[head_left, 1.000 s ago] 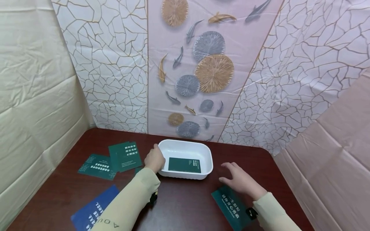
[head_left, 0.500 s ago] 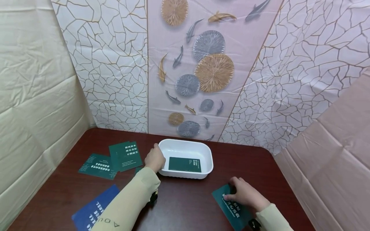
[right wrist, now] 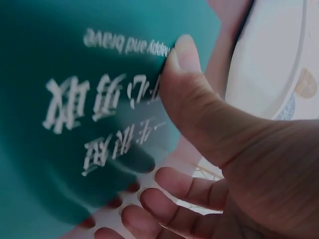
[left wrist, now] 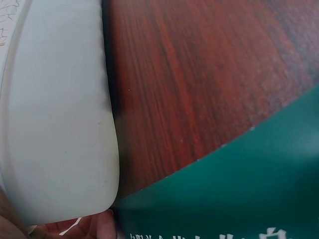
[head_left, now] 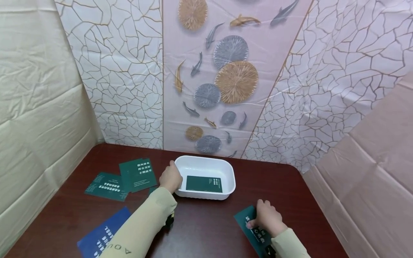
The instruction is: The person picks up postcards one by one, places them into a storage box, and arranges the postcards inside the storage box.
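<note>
Head view, white tub (head_left: 204, 195): far centre of the table (head_left: 206, 229), holding a flat card (head_left: 204, 184); left hand (head_left: 171, 177) grips its left rim. A careless pull could tip it.
Head view, text card (head_left: 255, 234): green, lying near right of the tub, partly beneath the right hand (head_left: 269, 216).
Left wrist view, loose card (left wrist: 249, 184): close beside the tub's outer side; a sliding tub might shove or crease it.
Right wrist view, right hand: half-curled, thumb (right wrist: 187, 64) on the text card, fingertips along its edge; whether they have hold underneath cannot be told. Excess thumb pressure could pin the card, making fingertips skid past.
</note>
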A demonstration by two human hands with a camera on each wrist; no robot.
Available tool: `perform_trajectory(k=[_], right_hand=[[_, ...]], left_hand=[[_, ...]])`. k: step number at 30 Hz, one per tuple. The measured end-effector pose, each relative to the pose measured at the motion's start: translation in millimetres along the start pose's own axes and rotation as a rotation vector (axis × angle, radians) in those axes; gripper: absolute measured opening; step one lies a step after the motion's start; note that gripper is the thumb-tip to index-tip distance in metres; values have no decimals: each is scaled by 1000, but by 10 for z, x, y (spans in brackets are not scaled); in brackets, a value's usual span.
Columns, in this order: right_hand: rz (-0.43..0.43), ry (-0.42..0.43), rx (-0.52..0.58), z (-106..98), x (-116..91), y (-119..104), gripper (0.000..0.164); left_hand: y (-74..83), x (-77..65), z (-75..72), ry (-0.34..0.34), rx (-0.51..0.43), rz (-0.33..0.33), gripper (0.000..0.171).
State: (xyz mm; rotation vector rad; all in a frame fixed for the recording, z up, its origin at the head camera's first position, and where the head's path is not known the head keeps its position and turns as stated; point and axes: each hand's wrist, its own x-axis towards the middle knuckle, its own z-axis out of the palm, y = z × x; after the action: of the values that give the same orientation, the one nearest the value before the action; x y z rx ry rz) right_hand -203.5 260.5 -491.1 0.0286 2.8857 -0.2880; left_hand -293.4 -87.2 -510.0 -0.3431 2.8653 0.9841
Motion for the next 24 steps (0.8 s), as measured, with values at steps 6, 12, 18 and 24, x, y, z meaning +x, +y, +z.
perform_trajectory(k=[6,12,18,24], right_hand=[[53,-47,30,22,-26,-32,67],[62,-82,54,9,-25,-16,67],[54,-90,50,-36,4,4,75],[50,-93,39,-39,15,24,79]], left_hand=[[-26,0,9,11,7,-9,71],[-40,11,36,2,10,-9,70],[-15,13,17,12,10,1,72],[19,3,16,9,13,-3,72]])
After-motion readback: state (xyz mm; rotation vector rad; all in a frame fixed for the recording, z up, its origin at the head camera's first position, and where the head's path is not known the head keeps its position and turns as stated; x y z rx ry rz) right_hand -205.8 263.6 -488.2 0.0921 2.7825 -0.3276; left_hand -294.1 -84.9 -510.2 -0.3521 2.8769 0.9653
